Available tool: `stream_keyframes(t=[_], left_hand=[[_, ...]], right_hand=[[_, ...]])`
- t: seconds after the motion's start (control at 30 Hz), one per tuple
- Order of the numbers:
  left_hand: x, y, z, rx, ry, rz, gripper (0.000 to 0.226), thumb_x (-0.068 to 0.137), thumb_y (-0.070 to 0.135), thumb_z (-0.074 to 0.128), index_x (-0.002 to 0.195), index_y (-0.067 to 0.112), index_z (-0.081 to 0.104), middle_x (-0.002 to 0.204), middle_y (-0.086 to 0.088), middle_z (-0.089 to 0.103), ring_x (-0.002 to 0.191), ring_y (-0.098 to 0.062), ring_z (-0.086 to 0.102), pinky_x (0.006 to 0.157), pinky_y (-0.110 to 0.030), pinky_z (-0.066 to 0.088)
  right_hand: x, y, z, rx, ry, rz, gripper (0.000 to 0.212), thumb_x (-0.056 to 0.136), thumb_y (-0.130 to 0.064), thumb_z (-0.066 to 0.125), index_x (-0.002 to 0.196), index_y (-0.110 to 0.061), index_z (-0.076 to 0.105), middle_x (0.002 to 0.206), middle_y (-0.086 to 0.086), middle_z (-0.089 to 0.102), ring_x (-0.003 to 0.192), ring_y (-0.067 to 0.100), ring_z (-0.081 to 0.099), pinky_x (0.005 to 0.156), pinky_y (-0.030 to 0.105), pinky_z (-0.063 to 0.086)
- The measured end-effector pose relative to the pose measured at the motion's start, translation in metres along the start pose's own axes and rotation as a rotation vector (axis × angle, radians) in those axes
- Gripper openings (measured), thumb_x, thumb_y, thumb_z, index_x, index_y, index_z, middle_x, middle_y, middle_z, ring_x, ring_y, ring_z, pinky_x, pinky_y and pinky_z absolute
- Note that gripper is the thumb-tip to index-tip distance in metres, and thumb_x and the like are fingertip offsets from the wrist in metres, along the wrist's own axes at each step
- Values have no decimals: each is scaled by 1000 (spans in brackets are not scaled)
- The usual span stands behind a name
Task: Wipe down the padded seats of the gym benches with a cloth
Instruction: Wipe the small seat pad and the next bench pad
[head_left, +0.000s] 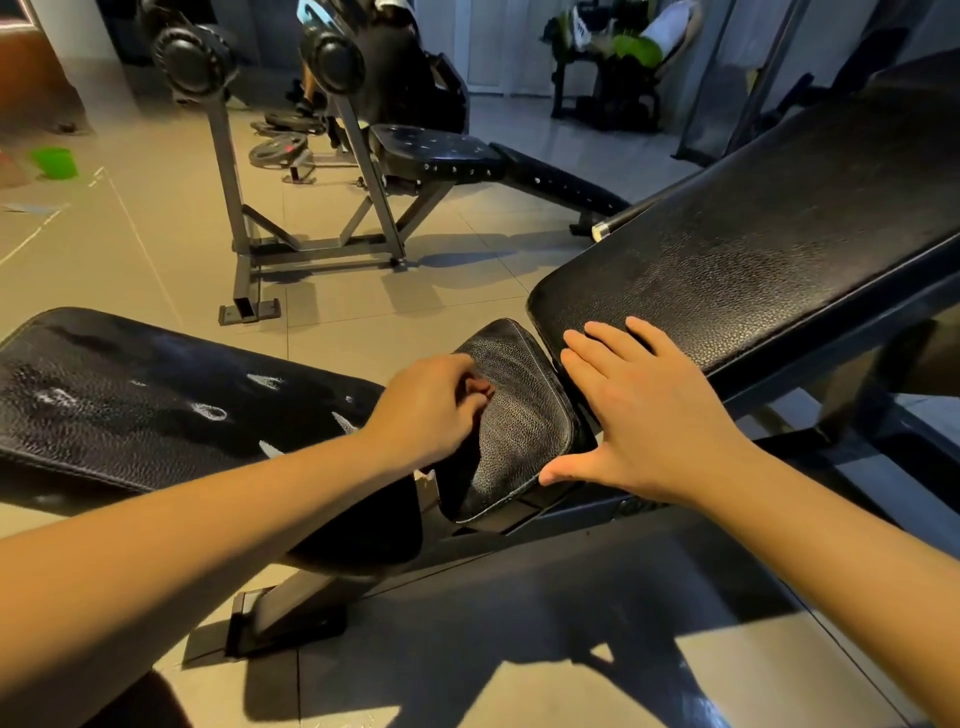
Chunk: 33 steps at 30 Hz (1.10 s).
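The small seat pad (519, 415) sits near, in the middle. It looks soft and bumpy; press on its top. The left grip (431, 410) curls there; I cannot tell if it holds a cloth. The right grip (644, 410) lies flat, fingers straight, on the long back pad (753, 249).

Black pebbled bench pads (753, 249), green bucket (54, 162).
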<state>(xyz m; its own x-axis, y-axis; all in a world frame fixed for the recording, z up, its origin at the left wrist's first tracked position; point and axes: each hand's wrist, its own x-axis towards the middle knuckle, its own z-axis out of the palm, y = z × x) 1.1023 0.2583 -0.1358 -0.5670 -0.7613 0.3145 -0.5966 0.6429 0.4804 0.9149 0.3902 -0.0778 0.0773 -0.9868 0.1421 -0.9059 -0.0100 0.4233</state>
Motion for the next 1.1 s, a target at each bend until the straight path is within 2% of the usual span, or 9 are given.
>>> stream_keyframes(t=[0.13, 0.2, 0.3, 0.37, 0.5, 0.57, 0.73, 0.93, 1.1], left_hand=[[-31, 35, -3, -97, -68, 369, 13, 93, 25, 66, 105, 21, 63, 102, 8, 65, 95, -10, 58, 81, -23, 42], [-15, 27, 2, -72, -23, 264, 12, 95, 23, 64, 106, 18, 62, 106, 5, 67, 100, -16, 60, 81, -27, 43], [22, -3, 4, 27, -16, -129, 12, 98, 26, 61, 102, 15, 62, 108, -5, 70, 105, -29, 62, 73, -31, 35], [16, 0, 1, 55, -8, -75, 13, 97, 29, 63, 103, 17, 63, 106, -5, 70, 102, -29, 63, 75, -34, 41], [-17, 39, -3, -103, -40, 316, 12, 93, 25, 65, 104, 23, 62, 101, 7, 65, 94, -14, 59, 81, -32, 47], [1, 35, 1, -84, -8, 231, 12, 95, 25, 64, 106, 21, 63, 104, 4, 67, 98, -17, 60, 82, -34, 47], [51, -19, 10, 19, 40, -214, 16, 98, 29, 62, 98, 13, 63, 98, -10, 69, 97, -34, 62, 70, -34, 36], [28, 27, 8, -92, 29, 225, 13, 95, 22, 64, 107, 16, 65, 103, -2, 69, 96, -23, 61, 80, -38, 48], [62, -12, 9, 28, 66, -141, 13, 97, 26, 62, 98, 13, 63, 100, -11, 70, 99, -36, 62, 73, -36, 43]], right_hand=[[0, 0, 1, 2, 7, 5, 124, 66, -100, 32, 141, -4, 56, 151, 12, 51, 144, 30, 43, 120, 53, 30], [0, 0, 1, 3, 11, 5, 124, 66, -100, 32, 141, -4, 56, 151, 12, 52, 144, 30, 43, 120, 52, 30], [0, -1, 1, 10, 12, 4, 125, 66, -100, 30, 141, -4, 56, 151, 12, 52, 143, 30, 44, 119, 53, 32], [0, 0, 2, 11, 1, 7, 125, 67, -100, 30, 143, -4, 55, 152, 12, 51, 144, 30, 42, 120, 53, 31], [1, 0, 1, -4, 4, 2, 125, 69, -100, 29, 143, -3, 54, 152, 13, 50, 145, 30, 41, 120, 53, 30], [2, 0, 3, -9, 10, 1, 125, 69, -100, 28, 143, -3, 54, 152, 13, 50, 145, 30, 42, 120, 53, 31], [0, 0, 1, 3, 5, 2, 125, 68, -100, 28, 143, -4, 54, 151, 13, 51, 144, 31, 43, 119, 53, 32], [0, 1, 3, -11, 23, -7, 123, 71, -99, 29, 142, -2, 55, 150, 15, 52, 143, 32, 44, 119, 54, 32], [1, 0, 4, -3, 32, -7, 123, 68, -99, 32, 140, -2, 57, 149, 14, 54, 142, 31, 46, 118, 54, 34]])
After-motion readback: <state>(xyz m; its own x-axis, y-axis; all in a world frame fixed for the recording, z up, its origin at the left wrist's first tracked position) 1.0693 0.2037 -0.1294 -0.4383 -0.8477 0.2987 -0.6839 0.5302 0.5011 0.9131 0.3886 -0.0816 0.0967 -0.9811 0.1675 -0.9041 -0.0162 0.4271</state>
